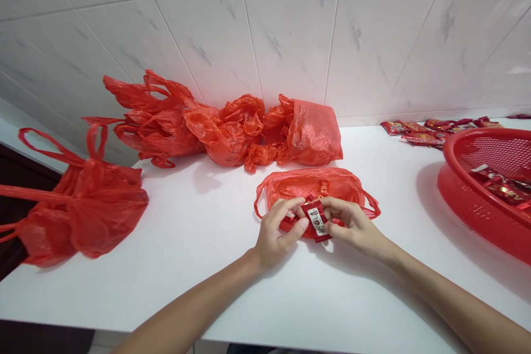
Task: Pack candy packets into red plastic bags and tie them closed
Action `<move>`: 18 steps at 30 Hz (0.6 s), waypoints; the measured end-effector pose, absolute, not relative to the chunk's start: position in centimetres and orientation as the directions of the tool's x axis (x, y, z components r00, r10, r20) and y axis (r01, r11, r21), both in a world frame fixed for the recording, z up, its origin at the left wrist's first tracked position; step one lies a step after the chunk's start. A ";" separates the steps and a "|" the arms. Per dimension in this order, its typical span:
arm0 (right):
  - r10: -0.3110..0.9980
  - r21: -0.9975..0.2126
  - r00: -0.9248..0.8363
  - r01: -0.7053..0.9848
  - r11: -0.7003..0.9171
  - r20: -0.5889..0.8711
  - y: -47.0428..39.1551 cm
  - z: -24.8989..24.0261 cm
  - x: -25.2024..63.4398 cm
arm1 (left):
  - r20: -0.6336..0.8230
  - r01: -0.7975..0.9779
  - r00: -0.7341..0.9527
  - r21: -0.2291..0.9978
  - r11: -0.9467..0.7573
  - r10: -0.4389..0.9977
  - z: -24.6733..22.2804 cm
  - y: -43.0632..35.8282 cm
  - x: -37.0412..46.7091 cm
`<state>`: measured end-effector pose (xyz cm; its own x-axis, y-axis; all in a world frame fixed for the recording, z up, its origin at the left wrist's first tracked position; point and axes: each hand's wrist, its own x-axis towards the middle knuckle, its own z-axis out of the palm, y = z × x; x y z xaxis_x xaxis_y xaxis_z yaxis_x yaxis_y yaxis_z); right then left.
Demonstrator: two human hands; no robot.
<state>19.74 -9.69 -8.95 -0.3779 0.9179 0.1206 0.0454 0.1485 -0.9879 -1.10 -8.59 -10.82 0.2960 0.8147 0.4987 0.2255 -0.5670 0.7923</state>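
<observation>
My right hand [352, 225] pinches a small red snack packet [317, 222] that carries a white label with dark print. My left hand [279, 232] is closed from the other side, its fingertips at the packet's left edge. Part of another small wrapped packet [290, 214] shows between the left fingers; most of it is hidden. Both hands are over the front side of an open red plastic bag [307, 177] lying on the white table [199, 254]. The bag's handles spread out to the left and right, and my hands cover part of its mouth.
Several filled red plastic bags [317, 133] stand along the tiled wall [290, 27]. Another red bag [103, 204] sits at the table's left edge. On the right is a red perforated basket [468, 193] holding packets, with more loose packets [423, 135] behind it.
</observation>
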 end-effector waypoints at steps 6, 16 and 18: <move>0.888 -0.964 -0.425 0.105 0.243 0.177 -10.0 -9.0 19.6 | 0.300 0.247 0.374 0.880 -0.406 0.878 -10.0 -8.5 -1.0; 0.930 -0.989 -0.343 0.018 0.150 0.135 -9.5 -9.1 19.5 | 0.142 -0.068 0.228 0.989 -0.130 0.963 -9.5 -8.2 -0.7; 0.917 -0.989 -0.371 -0.010 0.150 0.143 -9.5 -9.1 19.5 | 0.138 -0.080 0.241 0.989 -0.122 0.961 -9.3 -8.4 -0.7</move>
<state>19.47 -9.51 -9.10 -0.3714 0.9174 0.1428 -0.0103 0.1497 -0.9887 -0.71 -8.36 -9.32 0.2413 0.9607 0.1375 -0.0801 -0.1215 0.9894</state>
